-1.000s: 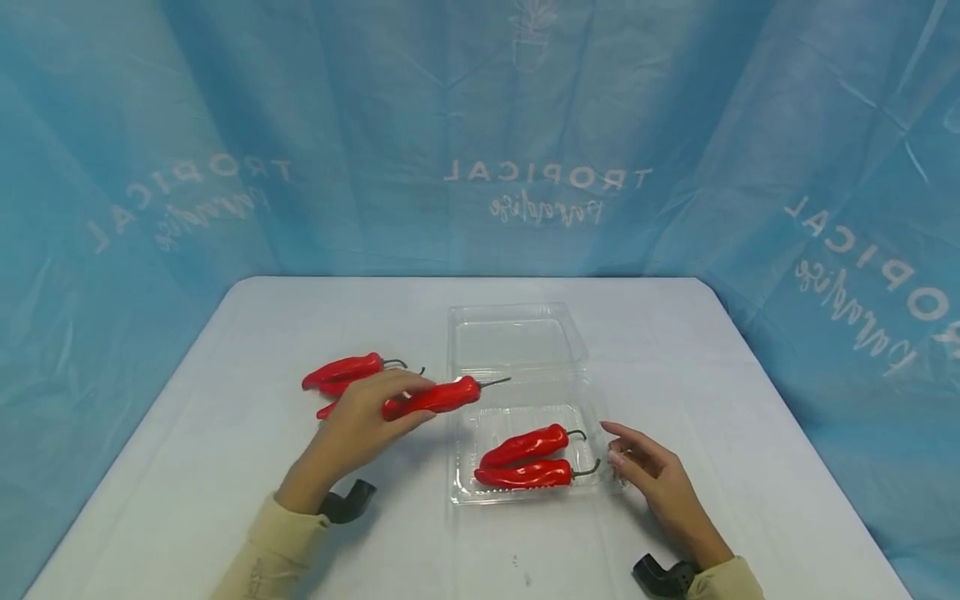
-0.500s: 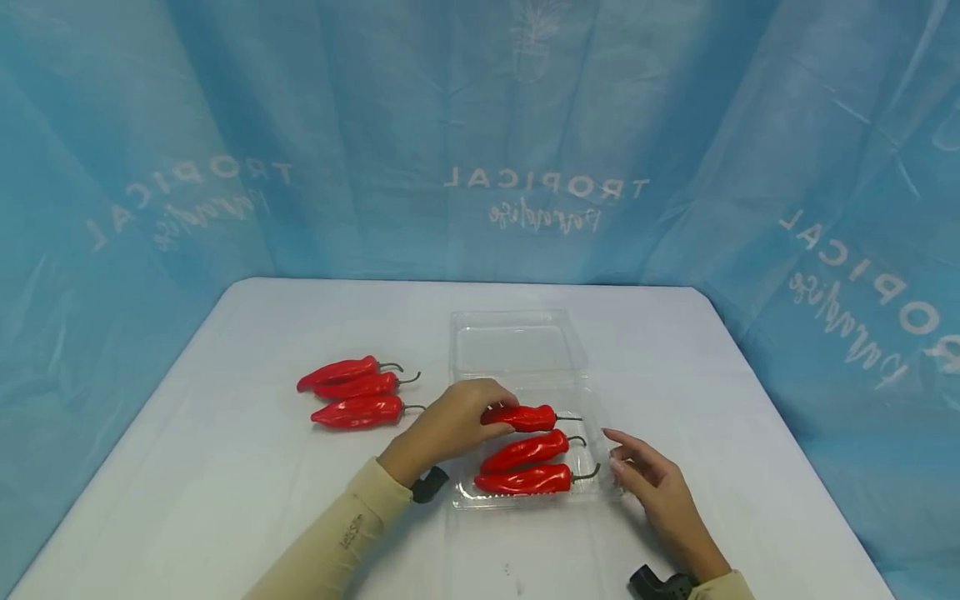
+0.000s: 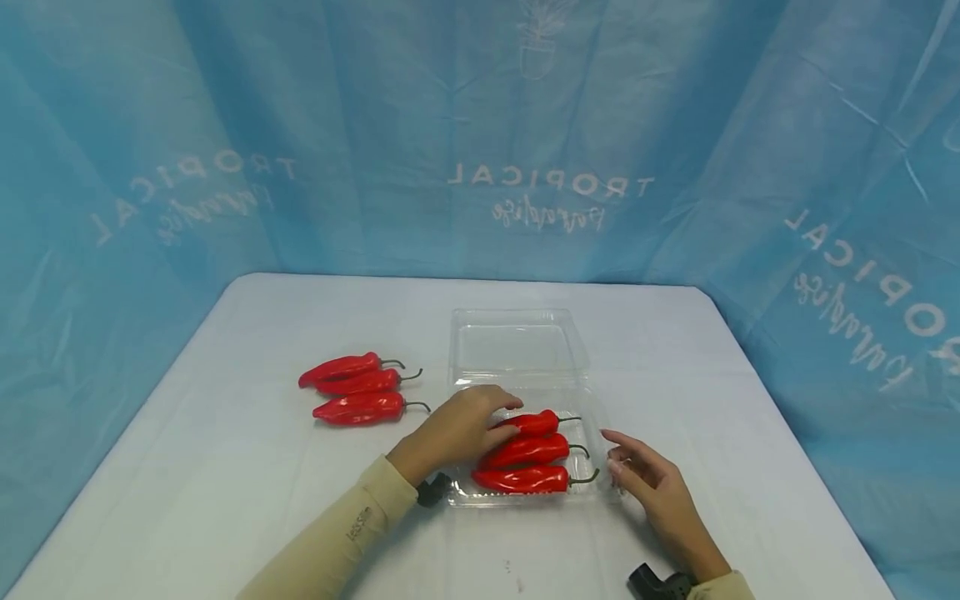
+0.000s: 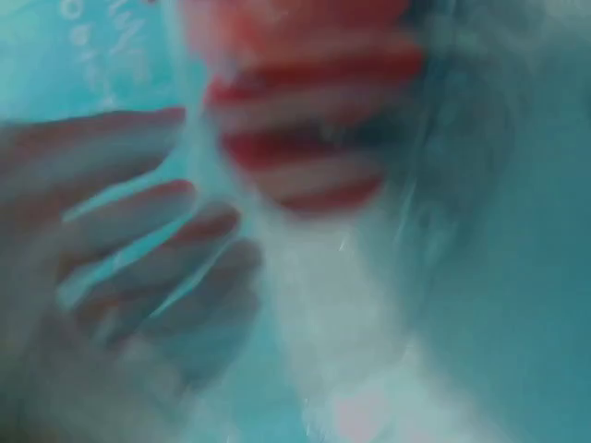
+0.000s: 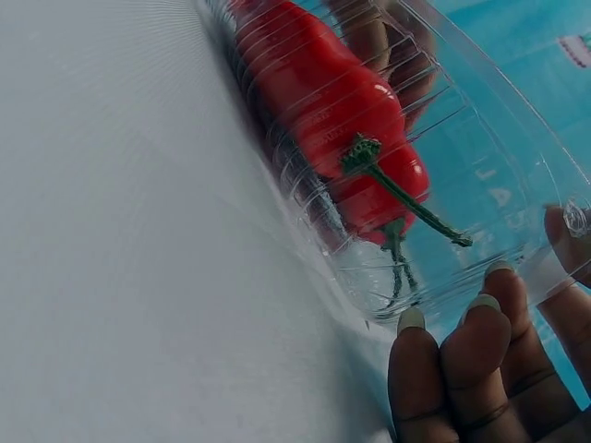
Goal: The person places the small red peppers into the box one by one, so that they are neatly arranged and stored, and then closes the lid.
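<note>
An unlidded clear plastic clamshell container (image 3: 510, 501) lies in the middle of the table, its lid (image 3: 513, 346) folded back. Inside it three red peppers with green stems lie side by side: a front pepper (image 3: 521, 479), a middle pepper (image 3: 531, 451) and a back pepper (image 3: 542, 422). My left hand (image 3: 461, 425) is over the back pepper's left end, thumb and fingers apart; the left wrist view shows its fingers (image 4: 152, 212) blurred. At the container's right side my right hand (image 3: 660, 492) pinches the rim; its fingertips (image 5: 476, 323) line the wall in the right wrist view.
To the left of the container, three more red peppers (image 3: 360, 408) lie in a loose group on the white table (image 3: 225, 467). A blue printed curtain (image 3: 375, 150) hangs behind the table and along both sides.
My left hand has carried a pepper rightward into the container, set it behind the two there, and let go, its fingers now lifted apart. The right hand has stayed at the rim.
</note>
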Demonstrator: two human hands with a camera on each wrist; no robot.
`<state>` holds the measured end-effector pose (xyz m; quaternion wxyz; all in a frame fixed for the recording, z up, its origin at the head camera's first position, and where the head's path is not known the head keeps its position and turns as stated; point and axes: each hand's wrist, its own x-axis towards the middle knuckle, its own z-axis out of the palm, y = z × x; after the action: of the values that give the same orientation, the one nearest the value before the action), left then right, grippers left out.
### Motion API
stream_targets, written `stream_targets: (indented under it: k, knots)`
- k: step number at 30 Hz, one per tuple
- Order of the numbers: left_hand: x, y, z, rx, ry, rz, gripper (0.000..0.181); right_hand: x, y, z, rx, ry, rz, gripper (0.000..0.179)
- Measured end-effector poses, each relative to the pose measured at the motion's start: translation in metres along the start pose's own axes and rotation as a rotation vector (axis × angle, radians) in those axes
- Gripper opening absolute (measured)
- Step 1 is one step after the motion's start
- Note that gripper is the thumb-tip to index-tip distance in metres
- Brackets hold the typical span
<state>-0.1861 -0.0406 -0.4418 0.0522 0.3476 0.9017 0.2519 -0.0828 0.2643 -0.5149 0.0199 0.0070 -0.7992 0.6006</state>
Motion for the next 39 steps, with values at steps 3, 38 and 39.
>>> stream_targets:
  k: [3, 38, 39]
  knots:
    - [-0.016, -0.007, -0.015, 0.007, 0.075, -0.047, 0.044, 0.000, 0.000, 0.001, 0.006, -0.015, -0.004, 0.043]
    - [-0.129, -0.120, -0.071, 0.023, 0.255, -0.321, 0.054, -0.003, 0.002, -0.013, -0.014, -0.007, -0.033, 0.042]
    - [-0.127, -0.117, -0.073, 0.022, 0.270, -0.307, 0.054, -0.002, 0.002, -0.014, -0.014, -0.008, -0.039, 0.042]
